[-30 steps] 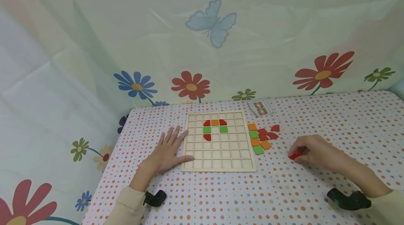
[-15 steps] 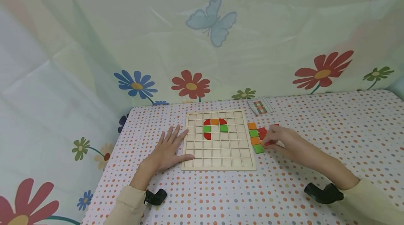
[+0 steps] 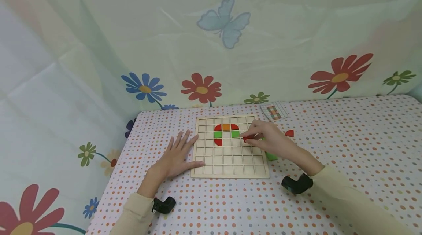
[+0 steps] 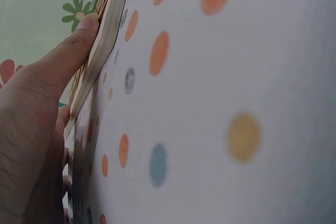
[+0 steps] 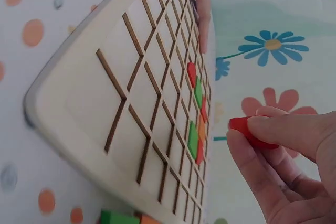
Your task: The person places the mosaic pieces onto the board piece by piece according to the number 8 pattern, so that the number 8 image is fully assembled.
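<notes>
A pale wooden grid board [image 3: 217, 161] lies on the table, holding several red, green and orange tiles in its upper middle cells. Between thumb and fingertips my right hand [image 3: 271, 139] pinches a red tile [image 5: 254, 134], held above the board's right half just right of the upper green tile [image 3: 235, 133]. My left hand [image 3: 176, 158] rests at the board's left side with fingers spread, and its thumb [image 4: 79, 40] lies on the board's edge. The right hand hides most of the loose tiles beside the board.
A printed pattern card [image 3: 274, 111] lies behind the board's right corner. One loose red quarter-round tile [image 3: 289, 133] and a green tile [image 3: 271, 156] show around the right hand. A dotted cloth [image 3: 224, 205] covers the table, and a flowered curtain [image 3: 184, 55] hangs behind it.
My right hand has moved left with the red tile, from the open cloth on the right, past the loose tiles, to over the board. The left hand has stayed in place.
</notes>
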`<state>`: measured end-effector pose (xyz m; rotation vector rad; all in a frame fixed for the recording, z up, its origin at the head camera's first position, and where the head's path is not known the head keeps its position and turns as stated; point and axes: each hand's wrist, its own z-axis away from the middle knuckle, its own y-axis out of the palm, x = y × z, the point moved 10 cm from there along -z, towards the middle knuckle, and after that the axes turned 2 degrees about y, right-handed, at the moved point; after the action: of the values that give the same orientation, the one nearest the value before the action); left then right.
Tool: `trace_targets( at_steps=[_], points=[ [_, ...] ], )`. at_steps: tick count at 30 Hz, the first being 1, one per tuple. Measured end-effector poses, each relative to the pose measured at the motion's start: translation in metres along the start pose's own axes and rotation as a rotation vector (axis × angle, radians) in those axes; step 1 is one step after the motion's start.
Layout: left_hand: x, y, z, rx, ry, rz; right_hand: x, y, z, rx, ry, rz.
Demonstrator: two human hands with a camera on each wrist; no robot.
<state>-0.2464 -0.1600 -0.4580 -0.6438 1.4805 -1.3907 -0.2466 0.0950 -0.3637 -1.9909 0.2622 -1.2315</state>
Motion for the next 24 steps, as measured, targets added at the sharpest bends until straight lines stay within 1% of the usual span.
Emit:
trace_targets(
  at_steps=[4, 7, 10, 14, 18, 24],
  points=[
    [0.000, 0.000, 0.000, 0.010, -0.010, -0.013, -0.013, 0.013, -0.013, 0.003, 0.047, -0.086],
    [-0.001, -0.001, 0.000, 0.019, -0.020, -0.029, -0.023, 0.022, -0.020, -0.009, 0.084, -0.095],
    [-0.001, 0.001, -0.001, 0.032, -0.023, -0.040, -0.030, 0.032, -0.022, -0.008, 0.115, -0.100],
    [-0.002, 0.001, 0.000, 0.039, -0.022, -0.036, -0.031, 0.041, -0.022, -0.001, 0.131, -0.096],
    [-0.002, 0.000, 0.000, 0.037, -0.022, -0.036, -0.029, 0.043, -0.024, -0.023, 0.142, -0.062],
    [-0.001, 0.000, 0.000, 0.040, -0.022, -0.037, -0.030, 0.046, -0.027, -0.035, 0.165, 0.014]
  ],
)
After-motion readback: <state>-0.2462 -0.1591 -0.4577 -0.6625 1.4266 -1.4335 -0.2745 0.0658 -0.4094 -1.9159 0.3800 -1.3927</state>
